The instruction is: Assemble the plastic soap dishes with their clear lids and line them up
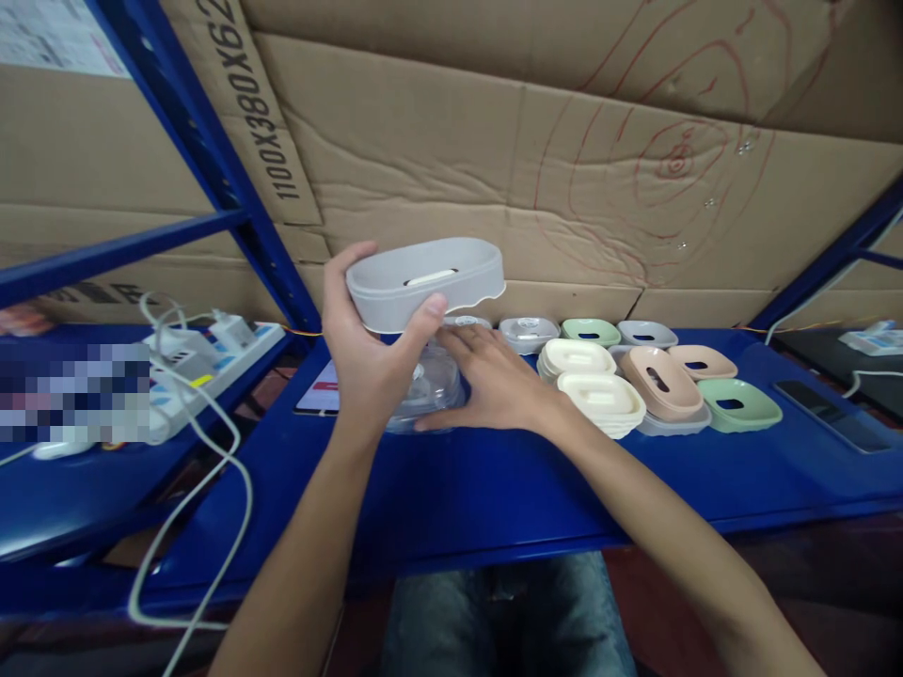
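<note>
Forearms [293, 555] come nearest in the head view, both cut off by the bottom edge, with jeans [437, 621] cropped between them. The left hand [377, 367] grips a grey oval dish [395, 306] above the desk [486, 498], thumb on its near wall, the fingers [356, 254] around its left end and partly hidden behind it. Something pale shows at the dish's slot, too small to make out. Just below, the right hand [500, 381] lies over clear plastic pieces [419, 390], its fingers spread; whether they grip or merely rest cannot be told. That hand covers some of the pieces, so their number is unclear.

To the right stand cream dishes [599, 404] in stacks, then a tilted peach dish [683, 390] and a green dish [758, 404]; more dishes behind are partly covered. A dark phone [832, 414] lies beyond them. The left arm overlaps a lit screen [319, 390]. Farther left, a pixelated patch hides part of a power strip [261, 343], and another person's hand [24, 320] is blurred at the edge.
</note>
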A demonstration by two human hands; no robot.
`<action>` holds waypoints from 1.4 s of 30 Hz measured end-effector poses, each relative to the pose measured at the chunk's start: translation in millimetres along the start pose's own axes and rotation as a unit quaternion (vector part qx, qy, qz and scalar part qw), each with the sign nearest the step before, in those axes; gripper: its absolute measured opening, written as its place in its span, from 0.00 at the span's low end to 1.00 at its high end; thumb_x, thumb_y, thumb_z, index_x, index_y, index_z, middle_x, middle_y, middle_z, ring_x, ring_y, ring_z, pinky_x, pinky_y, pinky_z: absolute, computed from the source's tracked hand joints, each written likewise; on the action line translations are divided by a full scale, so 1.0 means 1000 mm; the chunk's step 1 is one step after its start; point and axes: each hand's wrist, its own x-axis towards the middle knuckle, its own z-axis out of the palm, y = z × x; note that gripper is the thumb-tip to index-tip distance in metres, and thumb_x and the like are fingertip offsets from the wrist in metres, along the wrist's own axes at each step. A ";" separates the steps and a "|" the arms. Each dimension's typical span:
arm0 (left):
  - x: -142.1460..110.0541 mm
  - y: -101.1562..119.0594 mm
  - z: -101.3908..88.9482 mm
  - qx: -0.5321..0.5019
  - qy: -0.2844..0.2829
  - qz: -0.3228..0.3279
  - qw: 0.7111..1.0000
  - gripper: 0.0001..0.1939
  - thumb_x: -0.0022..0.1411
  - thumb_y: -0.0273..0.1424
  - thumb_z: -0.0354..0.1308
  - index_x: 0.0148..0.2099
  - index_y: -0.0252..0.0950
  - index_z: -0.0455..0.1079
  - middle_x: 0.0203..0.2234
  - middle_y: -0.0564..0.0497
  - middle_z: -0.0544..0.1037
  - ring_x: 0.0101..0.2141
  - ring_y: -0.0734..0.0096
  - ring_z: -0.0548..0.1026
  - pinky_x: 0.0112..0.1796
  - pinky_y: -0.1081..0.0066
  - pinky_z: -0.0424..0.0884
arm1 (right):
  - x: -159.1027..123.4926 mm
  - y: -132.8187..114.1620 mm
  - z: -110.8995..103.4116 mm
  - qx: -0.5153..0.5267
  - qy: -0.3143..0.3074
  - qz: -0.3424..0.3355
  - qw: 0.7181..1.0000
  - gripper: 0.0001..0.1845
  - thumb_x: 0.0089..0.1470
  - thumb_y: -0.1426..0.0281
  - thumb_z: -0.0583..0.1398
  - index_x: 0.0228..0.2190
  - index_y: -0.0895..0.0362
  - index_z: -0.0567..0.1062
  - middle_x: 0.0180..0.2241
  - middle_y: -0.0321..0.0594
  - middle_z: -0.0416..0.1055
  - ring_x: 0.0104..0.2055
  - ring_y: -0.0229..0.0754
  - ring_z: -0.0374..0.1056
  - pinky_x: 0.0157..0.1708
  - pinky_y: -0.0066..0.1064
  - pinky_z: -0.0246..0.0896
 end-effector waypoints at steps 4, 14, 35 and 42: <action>-0.007 -0.007 0.010 -0.039 0.003 -0.037 0.999 0.34 0.61 0.56 0.71 0.62 0.47 0.70 0.54 0.47 0.78 0.55 0.51 0.78 0.54 0.54 0.78 | -0.043 0.016 -0.037 0.043 0.058 0.043 0.996 0.53 0.53 0.37 0.71 0.69 0.55 0.71 0.71 0.59 0.67 0.73 0.70 0.62 0.73 0.66 0.56; -0.044 0.004 0.044 -0.118 -0.201 -0.161 0.959 0.45 0.53 0.51 0.78 0.66 0.41 0.67 0.56 0.42 0.80 0.50 0.54 0.81 0.49 0.57 0.80 | -0.078 0.054 -0.062 0.306 0.207 0.087 0.925 0.50 0.52 0.40 0.74 0.68 0.47 0.70 0.66 0.50 0.73 0.67 0.58 0.72 0.63 0.50 0.72; -0.057 0.011 0.051 -0.159 -0.226 -0.181 0.944 0.43 0.61 0.57 0.73 0.69 0.40 0.65 0.60 0.39 0.79 0.58 0.48 0.81 0.56 0.53 0.80 | -0.071 0.034 -0.042 0.286 0.316 0.128 0.896 0.24 0.54 0.40 0.71 0.35 0.47 0.88 0.42 0.43 0.85 0.57 0.57 0.78 0.62 0.54 0.72; -0.072 0.016 0.060 -0.155 -0.243 -0.150 0.946 0.38 0.59 0.48 0.77 0.64 0.42 0.65 0.57 0.42 0.80 0.53 0.56 0.81 0.55 0.56 0.79 | -0.077 0.060 -0.043 0.257 0.452 0.167 0.838 0.25 0.62 0.42 0.66 0.42 0.49 0.86 0.49 0.45 0.84 0.56 0.58 0.79 0.62 0.54 0.73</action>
